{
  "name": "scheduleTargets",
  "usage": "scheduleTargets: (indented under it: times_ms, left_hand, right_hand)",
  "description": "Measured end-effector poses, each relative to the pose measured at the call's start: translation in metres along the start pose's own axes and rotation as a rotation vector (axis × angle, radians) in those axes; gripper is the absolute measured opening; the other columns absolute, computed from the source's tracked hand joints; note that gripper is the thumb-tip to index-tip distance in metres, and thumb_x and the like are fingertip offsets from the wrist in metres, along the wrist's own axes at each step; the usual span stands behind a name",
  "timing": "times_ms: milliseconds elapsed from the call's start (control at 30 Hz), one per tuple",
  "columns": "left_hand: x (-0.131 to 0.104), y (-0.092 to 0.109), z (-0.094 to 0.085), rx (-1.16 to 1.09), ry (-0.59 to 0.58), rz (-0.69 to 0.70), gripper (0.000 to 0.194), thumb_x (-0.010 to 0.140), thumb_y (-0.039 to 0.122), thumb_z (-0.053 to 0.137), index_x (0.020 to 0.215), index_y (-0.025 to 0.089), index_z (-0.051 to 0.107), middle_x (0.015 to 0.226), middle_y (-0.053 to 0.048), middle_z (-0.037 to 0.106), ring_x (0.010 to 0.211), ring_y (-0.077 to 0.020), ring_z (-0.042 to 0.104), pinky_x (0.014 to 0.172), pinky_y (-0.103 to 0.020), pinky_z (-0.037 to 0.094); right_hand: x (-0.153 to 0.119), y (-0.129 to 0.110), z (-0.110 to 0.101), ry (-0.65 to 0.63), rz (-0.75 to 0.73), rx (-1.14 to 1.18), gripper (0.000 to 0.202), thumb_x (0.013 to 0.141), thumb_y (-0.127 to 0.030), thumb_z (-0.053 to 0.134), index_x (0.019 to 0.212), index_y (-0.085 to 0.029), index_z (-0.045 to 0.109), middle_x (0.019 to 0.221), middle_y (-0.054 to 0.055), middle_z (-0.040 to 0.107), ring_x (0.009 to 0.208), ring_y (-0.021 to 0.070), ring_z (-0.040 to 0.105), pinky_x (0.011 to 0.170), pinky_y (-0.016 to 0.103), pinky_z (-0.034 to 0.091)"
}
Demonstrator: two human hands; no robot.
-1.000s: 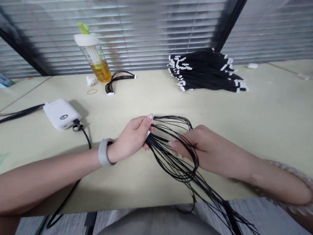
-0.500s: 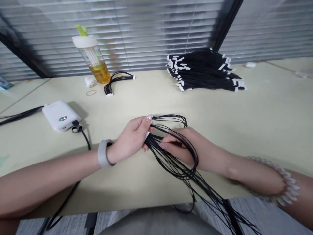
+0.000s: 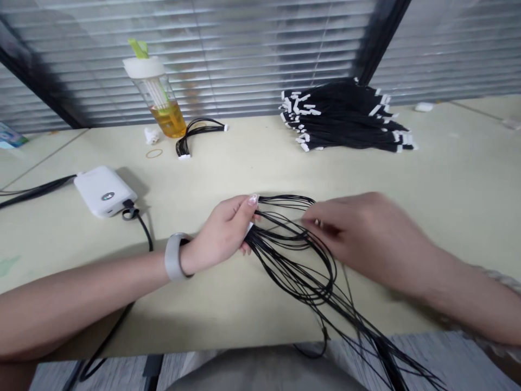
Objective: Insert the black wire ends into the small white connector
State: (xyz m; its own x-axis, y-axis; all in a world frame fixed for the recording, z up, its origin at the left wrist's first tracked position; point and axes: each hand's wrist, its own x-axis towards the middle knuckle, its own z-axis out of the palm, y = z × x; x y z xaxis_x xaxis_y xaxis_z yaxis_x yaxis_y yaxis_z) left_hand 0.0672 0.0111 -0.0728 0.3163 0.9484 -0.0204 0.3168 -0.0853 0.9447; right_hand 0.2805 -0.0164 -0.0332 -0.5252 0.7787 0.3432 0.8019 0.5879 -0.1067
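Thin black cables (image 3: 280, 266) with white connectors at one end fan out to the right in loops, and their loose ends hang over the table's front edge. My left hand (image 3: 230, 225) pinches the bundle by its connector end, thumb on top. On the right side of the loops, my right hand (image 3: 358, 233) has its fingers pressed together beside the upper cables. It is blurred, and what lies between its fingertips is too small to name.
A white power bank (image 3: 105, 190) with a black cable lies at left on the table (image 3: 223, 174). Behind it stands a bottle of yellow drink (image 3: 169, 117). A short black harness (image 3: 195, 133) and a large pile of black cables (image 3: 345, 117) lie at the back.
My right hand has moved right and slightly up, out from among the loops. My left hand still grips the connector end and has barely shifted.
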Motion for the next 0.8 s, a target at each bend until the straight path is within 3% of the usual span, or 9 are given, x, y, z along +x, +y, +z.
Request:
scheduleTargets:
  times_ms: [67,133,233,267,333,400,467,600,800]
  left_hand:
    - [0.000,-0.001,0.000,-0.008,0.010,-0.008,0.042,0.091,0.051,0.036,0.075,0.015,0.049,0.069,0.000,0.057,0.033,-0.0025,0.047,0.029,-0.012,0.039]
    - [0.000,-0.001,0.001,-0.015,0.002,-0.011,0.042,0.091,0.052,0.036,0.076,0.015,0.049,0.072,-0.001,0.058,0.032,-0.0020,0.047,0.029,-0.012,0.038]
    - [0.000,-0.001,0.001,-0.022,-0.002,-0.021,0.042,0.090,0.053,0.037,0.076,0.015,0.048,0.074,-0.001,0.059,0.032,-0.0018,0.047,0.029,-0.012,0.038]
    - [0.000,0.000,0.001,-0.025,-0.001,-0.022,0.042,0.090,0.053,0.037,0.075,0.016,0.048,0.074,0.000,0.058,0.032,-0.0016,0.047,0.029,-0.012,0.038]
    - [0.000,0.000,0.001,-0.027,-0.013,-0.013,0.041,0.090,0.053,0.038,0.074,0.016,0.047,0.072,0.001,0.056,0.032,-0.0014,0.046,0.029,-0.012,0.039]
    - [-0.001,-0.001,0.001,-0.027,-0.035,0.016,0.040,0.091,0.051,0.038,0.074,0.016,0.048,0.069,0.002,0.054,0.033,-0.0016,0.046,0.030,-0.012,0.039]
    - [-0.003,-0.001,0.001,-0.022,-0.049,0.057,0.038,0.091,0.049,0.038,0.075,0.016,0.049,0.065,0.003,0.051,0.034,-0.0024,0.047,0.031,-0.012,0.039]
    - [-0.005,-0.003,0.001,0.027,-0.070,0.128,0.036,0.092,0.046,0.038,0.078,0.015,0.050,0.059,0.005,0.046,0.037,-0.0039,0.048,0.034,-0.013,0.041]
    - [-0.007,-0.004,0.000,0.050,-0.103,0.166,0.033,0.093,0.044,0.037,0.087,0.015,0.053,0.067,0.003,0.047,0.039,-0.0046,0.050,0.034,-0.015,0.045]
  right_hand:
    - [-0.004,0.007,-0.009,0.324,0.031,-0.262,0.016,0.080,-0.021,0.053,0.069,-0.020,0.065,0.048,-0.001,0.055,0.044,0.0124,0.047,0.044,0.027,0.025]
    - [-0.005,0.010,-0.019,0.517,0.135,-0.228,0.013,0.080,-0.021,0.057,0.084,-0.022,0.069,0.063,0.002,0.066,0.058,0.0156,0.058,0.050,0.030,0.035]
    - [0.000,0.004,-0.031,0.671,0.306,0.301,0.029,0.082,-0.016,0.056,0.109,-0.023,0.065,0.107,0.005,0.067,0.094,0.0183,0.063,0.077,0.035,0.047]
    - [0.002,0.000,-0.033,0.718,0.344,0.489,0.028,0.084,-0.014,0.053,0.108,-0.022,0.065,0.111,0.004,0.065,0.096,0.0169,0.062,0.082,0.035,0.047]
    - [0.005,-0.006,-0.032,0.770,0.364,0.734,0.022,0.087,-0.013,0.050,0.099,-0.021,0.067,0.097,0.002,0.067,0.077,0.0119,0.065,0.073,0.032,0.052]
    - [0.006,-0.008,-0.025,0.678,0.327,0.814,0.020,0.087,-0.014,0.051,0.102,-0.021,0.063,0.071,-0.003,0.064,0.052,0.0082,0.058,0.052,0.026,0.050]
    - [0.005,-0.006,-0.013,0.468,0.296,0.790,0.028,0.085,-0.017,0.054,0.113,-0.021,0.054,0.058,-0.006,0.059,0.045,0.0085,0.054,0.042,0.022,0.043]
    - [0.006,-0.003,0.007,0.128,0.249,0.597,0.007,0.083,-0.025,0.058,0.082,-0.019,0.061,0.060,-0.003,0.060,0.053,0.0093,0.053,0.049,0.022,0.041]
    - [0.011,-0.006,0.011,-0.026,0.234,0.554,0.024,0.085,-0.026,0.053,0.064,-0.016,0.060,0.055,-0.004,0.053,0.052,0.0076,0.043,0.050,0.022,0.032]
